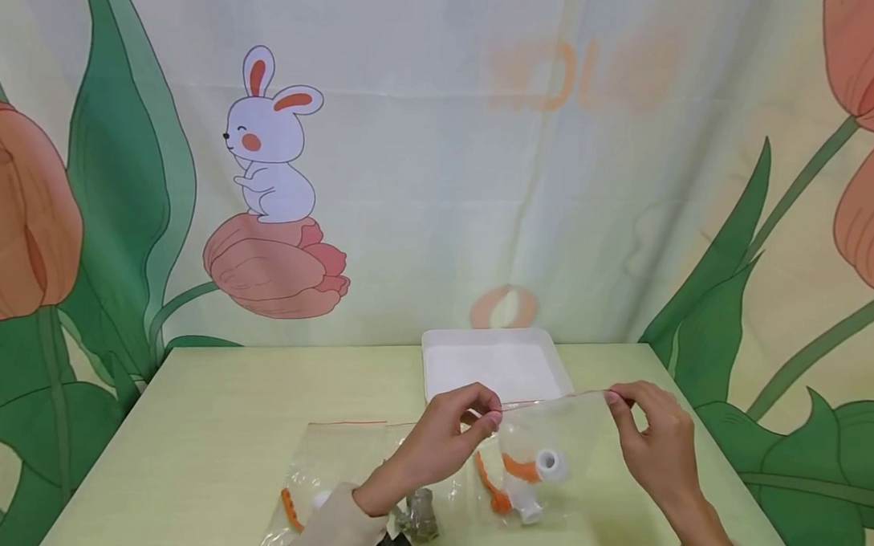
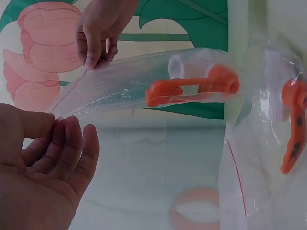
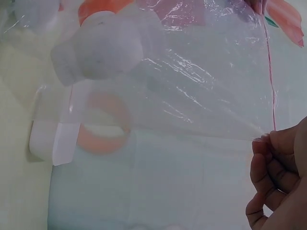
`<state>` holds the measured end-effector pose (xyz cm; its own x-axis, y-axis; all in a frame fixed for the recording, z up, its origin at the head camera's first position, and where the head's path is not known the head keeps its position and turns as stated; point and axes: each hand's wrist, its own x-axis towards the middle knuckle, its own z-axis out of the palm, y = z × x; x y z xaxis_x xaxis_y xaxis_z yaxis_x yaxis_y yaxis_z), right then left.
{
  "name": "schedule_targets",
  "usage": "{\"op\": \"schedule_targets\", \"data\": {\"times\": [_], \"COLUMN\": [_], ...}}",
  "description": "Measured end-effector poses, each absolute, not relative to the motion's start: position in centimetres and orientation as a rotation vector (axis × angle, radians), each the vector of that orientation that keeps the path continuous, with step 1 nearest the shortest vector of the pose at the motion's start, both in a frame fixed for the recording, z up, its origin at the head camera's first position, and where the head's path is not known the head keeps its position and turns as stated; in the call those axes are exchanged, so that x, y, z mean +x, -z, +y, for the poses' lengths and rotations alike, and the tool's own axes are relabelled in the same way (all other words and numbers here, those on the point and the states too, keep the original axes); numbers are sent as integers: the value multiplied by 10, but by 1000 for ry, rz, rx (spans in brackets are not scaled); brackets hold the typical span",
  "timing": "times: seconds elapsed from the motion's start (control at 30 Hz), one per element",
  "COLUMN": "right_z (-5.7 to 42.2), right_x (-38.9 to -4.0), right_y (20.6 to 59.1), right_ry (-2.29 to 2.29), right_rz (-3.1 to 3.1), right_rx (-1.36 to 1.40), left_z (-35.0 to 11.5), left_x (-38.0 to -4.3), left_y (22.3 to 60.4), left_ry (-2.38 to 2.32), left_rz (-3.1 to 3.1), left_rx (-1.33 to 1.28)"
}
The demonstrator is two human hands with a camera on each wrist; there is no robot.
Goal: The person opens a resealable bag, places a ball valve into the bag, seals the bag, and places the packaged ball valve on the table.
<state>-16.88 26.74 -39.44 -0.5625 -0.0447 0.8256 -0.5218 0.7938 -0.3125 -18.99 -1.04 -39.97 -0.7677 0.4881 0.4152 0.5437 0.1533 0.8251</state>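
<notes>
A clear zip-lock bag (image 1: 586, 439) with a red line along its top is stretched between both hands. My left hand (image 1: 449, 434) pinches one top corner; my right hand (image 1: 658, 437) pinches the other. Inside hangs a white plastic valve fitting (image 3: 100, 50) with an orange lever handle (image 2: 192, 90). In the left wrist view, a second clear bag (image 2: 244, 167) lies on the table below, holding another white fitting with an orange handle (image 2: 293, 127).
A white tray (image 1: 492, 363) stands at the table's back edge. Left on the table lie a clear bag (image 1: 344, 450) with an orange handle (image 1: 291, 509) and a grey fitting (image 1: 421, 515), partly behind my left arm. A printed curtain (image 1: 411, 184) hangs behind.
</notes>
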Motion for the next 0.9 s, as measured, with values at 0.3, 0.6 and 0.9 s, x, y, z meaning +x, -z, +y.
{"op": "schedule_targets", "data": {"times": [0.3,0.6,0.9], "right_z": [291,309,324], "right_x": [-165,-157,-150], "right_y": [405,410,413], "right_ry": [-663,-680,-668], "right_rz": [-2113,-2168,-2189], "right_rx": [349,220,139], "left_z": [17,42,61], "left_x": [-189,-187,-185], "left_y": [403,405,409], "left_ry": [1763,1873,1889], "left_rz": [-2363,-2346,-2359], "left_rx": [-1093,-1149,-1183]}}
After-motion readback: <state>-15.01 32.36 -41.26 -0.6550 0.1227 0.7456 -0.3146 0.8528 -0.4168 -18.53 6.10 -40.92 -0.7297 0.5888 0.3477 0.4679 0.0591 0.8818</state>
